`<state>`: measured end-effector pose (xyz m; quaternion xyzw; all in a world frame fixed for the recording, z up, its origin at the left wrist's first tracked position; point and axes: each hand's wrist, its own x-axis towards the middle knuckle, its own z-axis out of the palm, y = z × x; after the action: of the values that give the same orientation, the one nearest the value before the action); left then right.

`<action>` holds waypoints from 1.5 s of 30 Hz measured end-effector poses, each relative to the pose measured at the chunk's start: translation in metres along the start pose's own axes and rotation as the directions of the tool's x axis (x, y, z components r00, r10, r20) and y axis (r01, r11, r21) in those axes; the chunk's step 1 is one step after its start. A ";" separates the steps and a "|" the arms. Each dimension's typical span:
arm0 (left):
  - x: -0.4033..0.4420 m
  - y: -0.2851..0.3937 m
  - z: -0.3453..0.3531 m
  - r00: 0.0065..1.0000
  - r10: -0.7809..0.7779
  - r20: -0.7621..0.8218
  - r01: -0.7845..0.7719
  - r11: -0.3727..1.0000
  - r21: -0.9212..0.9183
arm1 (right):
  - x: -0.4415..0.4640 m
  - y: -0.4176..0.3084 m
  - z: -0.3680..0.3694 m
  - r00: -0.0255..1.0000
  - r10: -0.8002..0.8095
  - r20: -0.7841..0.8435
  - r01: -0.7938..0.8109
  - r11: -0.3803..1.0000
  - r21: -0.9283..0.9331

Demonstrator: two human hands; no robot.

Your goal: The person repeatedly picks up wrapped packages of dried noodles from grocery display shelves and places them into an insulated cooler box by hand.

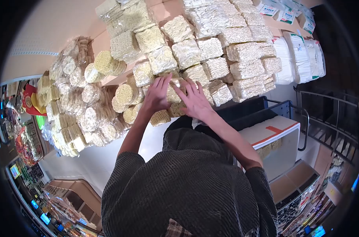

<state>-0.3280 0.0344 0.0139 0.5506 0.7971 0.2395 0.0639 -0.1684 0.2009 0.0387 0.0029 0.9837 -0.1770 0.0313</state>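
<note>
Both of my hands reach into stacks of pale, clear-wrapped noodle blocks (187, 53) on a shelf. My left hand (158, 93) rests over the blocks at the centre, fingers apart and pointing away from me. Close to its right, my right hand (196, 100) spreads its fingers over the neighbouring blocks, its fingertips near those of my left hand. A square wrapped block (143, 74) lies just beyond my left hand. Round noodle cakes (125, 94) are piled to the left of it. My palms hide some of the blocks beneath them.
Bagged round noodles (91, 93) fill the shelf's left part. White packets (297, 55) stand at the right. A white bin with red tape (280, 136) and a metal rail (305, 130) are at my right. Cardboard-coloured trays (78, 189) sit lower left.
</note>
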 end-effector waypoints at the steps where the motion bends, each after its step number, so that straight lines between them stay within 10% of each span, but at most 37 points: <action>1: 0.003 0.004 -0.006 1.000 0.014 0.000 -0.014 1.000 -0.023 | 0.009 0.003 -0.001 0.999 -0.019 0.040 0.020 0.999 -0.033; 8: 0.017 0.049 -0.042 0.993 0.114 0.042 -0.112 0.993 -0.045 | 0.000 0.007 -0.027 0.986 -0.089 0.142 0.095 0.995 -0.032; 13: 0.032 0.110 -0.044 0.932 0.069 0.356 -0.066 0.998 -0.022 | -0.064 0.013 -0.021 0.982 -0.081 -0.173 0.104 0.987 0.125; 20: 0.066 0.233 -0.031 0.768 0.322 0.554 -0.229 0.945 -0.233 | -0.209 0.019 -0.032 0.893 0.316 -0.320 -0.090 0.823 0.561; 23: 0.080 0.285 -0.013 0.761 0.440 0.477 -0.216 0.865 -0.452 | -0.293 0.029 -0.030 0.773 0.553 -0.311 -0.090 0.580 0.810; 25: 0.086 0.314 0.011 0.763 0.504 0.405 -0.229 0.797 -0.560 | -0.358 0.026 -0.038 0.643 0.746 -0.172 0.070 0.167 0.983; 29: 0.080 0.356 0.108 0.777 0.517 0.359 -0.058 0.627 -0.777 | -0.493 0.043 -0.017 0.209 0.975 -0.078 0.355 -0.001 0.935; 32: 0.059 0.396 0.190 0.785 0.458 0.416 0.020 0.653 -0.757 | -0.594 0.084 0.012 -0.111 0.979 -0.170 0.012 0.173 0.985; 37: 0.015 0.463 0.286 0.818 0.404 0.408 -0.082 0.786 -0.613 | -0.738 0.179 0.062 -0.124 0.933 -0.339 -0.813 0.101 0.574; 45: -0.021 0.484 0.323 0.805 0.433 0.406 -0.212 0.849 -0.485 | -0.814 0.287 0.111 0.285 0.956 -0.067 -0.899 0.242 -0.364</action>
<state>0.2083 0.2506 -0.0546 0.6970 0.5745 0.2598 0.3417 0.6557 0.4360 -0.1142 0.5645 0.7962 0.0453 0.2130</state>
